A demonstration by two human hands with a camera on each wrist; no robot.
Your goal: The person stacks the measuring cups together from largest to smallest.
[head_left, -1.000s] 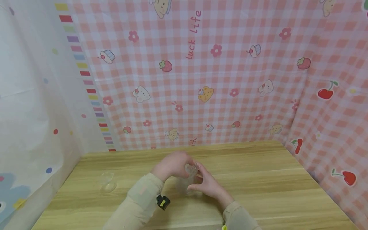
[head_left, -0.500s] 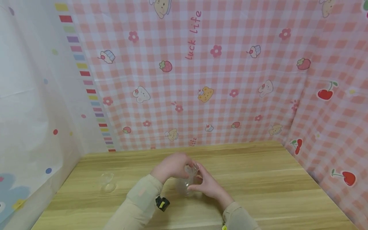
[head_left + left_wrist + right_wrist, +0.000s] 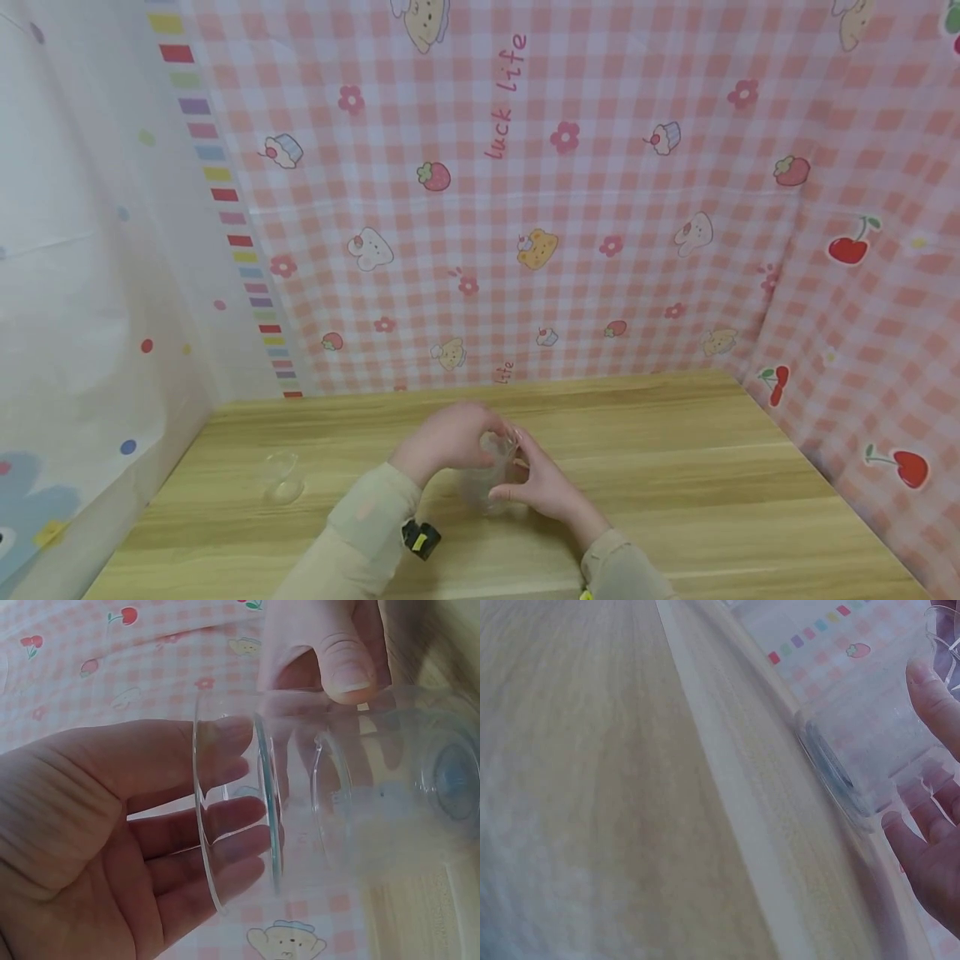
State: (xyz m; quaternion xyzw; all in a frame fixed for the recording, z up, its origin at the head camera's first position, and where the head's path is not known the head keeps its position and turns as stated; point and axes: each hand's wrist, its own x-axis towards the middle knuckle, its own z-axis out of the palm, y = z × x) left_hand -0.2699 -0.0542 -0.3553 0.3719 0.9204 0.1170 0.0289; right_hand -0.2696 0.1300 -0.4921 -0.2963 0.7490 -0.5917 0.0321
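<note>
A clear plastic cup (image 3: 483,487) stands on the wooden table between both hands. My left hand (image 3: 456,435) reaches over its top. In the left wrist view, the left thumb and fingers (image 3: 232,817) show through the clear rim and hold the upper part. Several rings show along the cup (image 3: 360,787), so it may be more than one cup nested; I cannot tell. My right hand (image 3: 543,479) grips the side, its thumb (image 3: 930,697) on the near wall and its fingers around the other side. In the right wrist view the cup's base is close to the tabletop.
Two clear round pieces, perhaps lids (image 3: 283,490), lie on the table (image 3: 675,517) to the left. A pink checked cloth (image 3: 570,200) hangs behind and at the right, and a white dotted cloth (image 3: 67,250) at the left.
My left hand and forearm have shifted very slightly left and down. The right hand keeps its hold on the cup, nearly still. The head view has tilted a little.
</note>
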